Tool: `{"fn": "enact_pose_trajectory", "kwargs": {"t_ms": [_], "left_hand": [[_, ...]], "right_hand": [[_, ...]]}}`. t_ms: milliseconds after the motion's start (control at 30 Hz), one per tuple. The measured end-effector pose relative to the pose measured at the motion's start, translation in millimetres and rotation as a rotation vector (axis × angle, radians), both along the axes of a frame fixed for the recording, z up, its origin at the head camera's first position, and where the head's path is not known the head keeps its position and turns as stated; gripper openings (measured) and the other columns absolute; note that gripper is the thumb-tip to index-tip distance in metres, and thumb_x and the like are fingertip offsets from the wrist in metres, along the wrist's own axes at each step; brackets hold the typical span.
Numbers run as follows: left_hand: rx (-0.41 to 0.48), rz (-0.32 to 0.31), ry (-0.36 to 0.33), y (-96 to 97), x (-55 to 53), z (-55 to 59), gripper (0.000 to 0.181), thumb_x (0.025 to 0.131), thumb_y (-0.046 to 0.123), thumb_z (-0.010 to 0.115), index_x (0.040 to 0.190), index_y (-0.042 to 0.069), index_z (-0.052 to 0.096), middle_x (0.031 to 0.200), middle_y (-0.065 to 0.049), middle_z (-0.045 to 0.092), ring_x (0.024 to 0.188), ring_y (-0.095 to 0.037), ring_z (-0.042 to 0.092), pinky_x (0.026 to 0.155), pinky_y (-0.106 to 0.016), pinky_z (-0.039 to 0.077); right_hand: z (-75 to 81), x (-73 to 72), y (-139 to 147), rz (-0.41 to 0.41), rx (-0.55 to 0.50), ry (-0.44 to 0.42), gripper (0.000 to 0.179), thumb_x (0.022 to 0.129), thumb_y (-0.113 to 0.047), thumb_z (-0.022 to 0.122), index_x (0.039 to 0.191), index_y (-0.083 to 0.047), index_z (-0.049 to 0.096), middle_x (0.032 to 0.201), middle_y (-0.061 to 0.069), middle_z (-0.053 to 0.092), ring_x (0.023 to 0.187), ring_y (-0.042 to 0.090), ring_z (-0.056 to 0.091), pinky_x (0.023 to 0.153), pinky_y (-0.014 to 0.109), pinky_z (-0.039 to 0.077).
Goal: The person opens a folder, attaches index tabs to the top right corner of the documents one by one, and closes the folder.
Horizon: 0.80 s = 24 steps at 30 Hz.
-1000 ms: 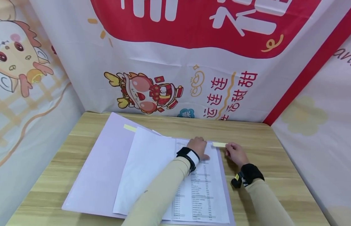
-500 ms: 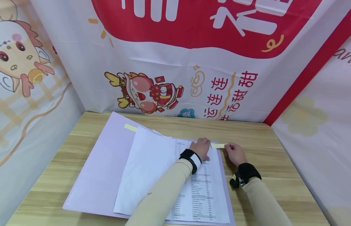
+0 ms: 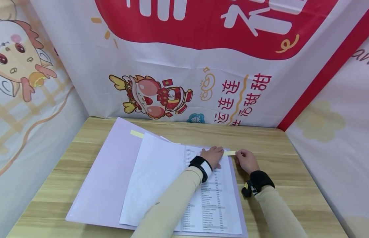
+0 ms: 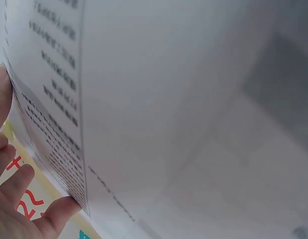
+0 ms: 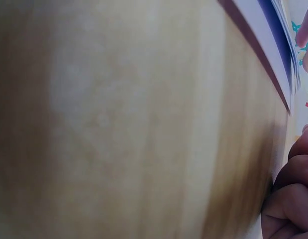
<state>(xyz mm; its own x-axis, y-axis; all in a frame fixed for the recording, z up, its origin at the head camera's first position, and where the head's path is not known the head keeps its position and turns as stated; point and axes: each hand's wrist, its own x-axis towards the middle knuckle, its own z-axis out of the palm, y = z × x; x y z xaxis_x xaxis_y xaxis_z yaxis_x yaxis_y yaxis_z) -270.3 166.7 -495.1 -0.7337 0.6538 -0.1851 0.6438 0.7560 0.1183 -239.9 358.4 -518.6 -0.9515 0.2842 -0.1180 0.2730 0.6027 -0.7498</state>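
A lavender folder (image 3: 98,185) lies spread on the wooden table with printed sheets (image 3: 212,205) inside. My left hand (image 3: 213,156) rests on the sheets near their top right corner, fingers extended, fingertips right at the left end of a pale yellow sticky strip (image 3: 230,153). Pinched at its right end by my right hand (image 3: 247,161), the strip reaches across the folder's right edge. The left wrist view has the thumb (image 4: 59,214) against the printed page; curled right fingers (image 5: 290,199) show low over the table in the right wrist view, the strip hidden there.
Another yellow sticky strip (image 3: 136,134) sticks out past a white sheet (image 3: 151,178) on the folder's left side. A printed cloth backdrop (image 3: 160,56) stands along the table's far edge, with more cloth at both sides.
Over the last second my left hand has slid slightly right, up to the strip's left end. My right hand has shifted a little left, still pinching the strip.
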Motion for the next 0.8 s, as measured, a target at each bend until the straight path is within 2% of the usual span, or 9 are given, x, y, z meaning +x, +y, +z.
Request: {"fn": "enact_pose_trajectory", "kwargs": {"t_ms": [200,567,800], "left_hand": [[-0.007,-0.008,0.007,0.9,-1.5,-1.7,0.072,0.094,0.043,0.071,0.156,0.020,0.043,0.163,0.006,0.035,0.149,-0.017,0.032,0.110,-0.054,0.042],[0.011,-0.014,0.013,2.1,-2.0,-7.5,0.066,0.094,0.041,0.072,0.153,0.023,0.048,0.160,0.008,0.041,0.148,-0.016,0.036,0.108,-0.058,0.043],[-0.013,-0.030,0.034,2.7,-1.8,-5.9,0.060,0.093,0.043,0.072,0.147,0.023,0.055,0.156,0.011,0.046,0.145,-0.015,0.039,0.105,-0.057,0.045]], "right_hand": [[2.0,1.6,-2.0,-0.018,-0.015,-0.023,0.028,0.105,-0.021,0.049,0.095,0.001,0.063,0.075,0.005,0.060,0.068,0.019,0.051,0.062,0.028,0.038],[2.1,3.8,-4.8,-0.017,0.045,-0.023,0.027,0.104,-0.021,0.051,0.096,0.001,0.065,0.076,0.006,0.063,0.072,0.021,0.053,0.067,0.030,0.038],[3.3,4.5,-4.8,-0.025,0.054,-0.028,0.027,0.104,-0.020,0.051,0.095,0.001,0.066,0.076,0.007,0.063,0.072,0.022,0.054,0.068,0.031,0.038]]}}
